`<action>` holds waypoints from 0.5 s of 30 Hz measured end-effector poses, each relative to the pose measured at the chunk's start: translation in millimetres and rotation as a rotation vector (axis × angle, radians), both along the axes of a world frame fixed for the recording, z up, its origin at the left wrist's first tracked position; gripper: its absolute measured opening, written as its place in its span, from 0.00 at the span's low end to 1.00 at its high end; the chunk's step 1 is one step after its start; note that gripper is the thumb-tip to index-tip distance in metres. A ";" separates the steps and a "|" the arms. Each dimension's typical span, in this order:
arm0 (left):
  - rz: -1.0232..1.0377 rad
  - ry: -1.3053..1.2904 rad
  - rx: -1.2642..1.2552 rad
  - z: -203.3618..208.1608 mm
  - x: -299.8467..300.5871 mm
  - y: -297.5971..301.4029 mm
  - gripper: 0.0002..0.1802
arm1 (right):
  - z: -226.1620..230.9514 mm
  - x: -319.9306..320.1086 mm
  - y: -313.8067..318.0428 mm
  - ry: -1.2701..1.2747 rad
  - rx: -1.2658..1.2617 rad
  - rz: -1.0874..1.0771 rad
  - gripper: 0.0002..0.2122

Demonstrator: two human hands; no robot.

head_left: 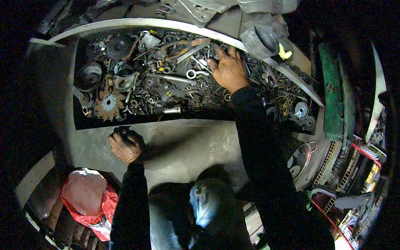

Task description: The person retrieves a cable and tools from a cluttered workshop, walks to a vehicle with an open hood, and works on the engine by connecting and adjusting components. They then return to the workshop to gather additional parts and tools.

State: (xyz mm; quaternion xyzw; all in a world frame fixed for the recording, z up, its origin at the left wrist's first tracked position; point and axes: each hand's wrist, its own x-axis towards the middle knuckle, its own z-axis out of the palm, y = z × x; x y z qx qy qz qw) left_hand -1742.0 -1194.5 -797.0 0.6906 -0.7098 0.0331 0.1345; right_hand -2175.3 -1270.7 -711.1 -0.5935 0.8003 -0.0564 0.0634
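A wide shallow bin (166, 24) with a pale rim lies ahead of me, full of greasy loose nuts, bolts, washers and metal parts. My right hand (229, 70) reaches into its far middle, palm down, fingers spread on the parts; the fingertips partly sink into shadow. Just left of it are a shiny eye-ended piece (191, 74) and a flat metal strip (193, 51). Near the bin's front left edge, my left hand (124, 146) is closed around a small dark part (123, 131) with a round hole, mostly hidden by fingers and shadow.
In the bin's left part lie a rusty finned fan wheel (109, 103) and a black round part (119, 46). A dark metal cylinder (259, 41) stands at the far right rim. A red bag (85, 196) sits at lower left, a green panel (332, 93) at right.
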 end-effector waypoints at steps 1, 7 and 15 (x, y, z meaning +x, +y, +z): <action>-0.036 -0.019 -0.096 -0.5 1.2 -1.0 0.31 | -3.0 -0.9 1.7 0.022 -0.117 0.030 0.27; 0.029 0.065 0.107 4.6 -4.8 -10.3 0.29 | 10.5 -35.6 6.8 -0.217 -0.111 0.138 0.25; -0.026 0.054 0.069 12.0 -10.6 -14.0 0.23 | 14.4 8.2 14.5 -0.018 -0.085 -0.146 0.27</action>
